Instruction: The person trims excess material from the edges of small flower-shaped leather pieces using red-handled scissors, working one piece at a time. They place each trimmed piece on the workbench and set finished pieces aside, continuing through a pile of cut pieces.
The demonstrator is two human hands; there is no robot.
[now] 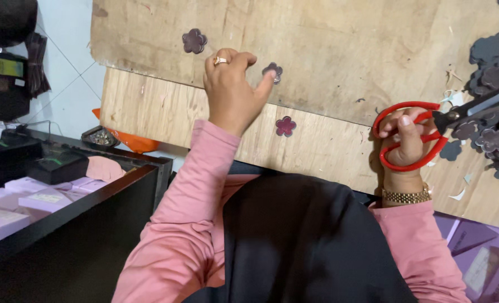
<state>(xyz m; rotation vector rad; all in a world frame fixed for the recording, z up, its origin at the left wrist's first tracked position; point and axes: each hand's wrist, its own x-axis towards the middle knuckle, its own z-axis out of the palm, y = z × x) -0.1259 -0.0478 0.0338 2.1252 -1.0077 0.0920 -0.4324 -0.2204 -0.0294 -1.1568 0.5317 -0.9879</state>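
My left hand point(230, 92) is loosely curled with the knuckles up, the ring finger wearing a gold ring point(220, 60), and the thumb stretched out so its tip presses a small dark flower cutout point(272, 70) flat on the wooden board point(345, 50); the other fingers are bent under and grip nothing I can see. My right hand point(405, 140) is closed through the red handles of the scissors point(429, 126), thumb in one loop, fingers in the other, blades nearly together and cut off at the picture's edge. Two more flower cutouts point(285, 125) lie apart on the board, and a heap of dark cutouts point(493, 73) sits beside the blades, partly out of view.
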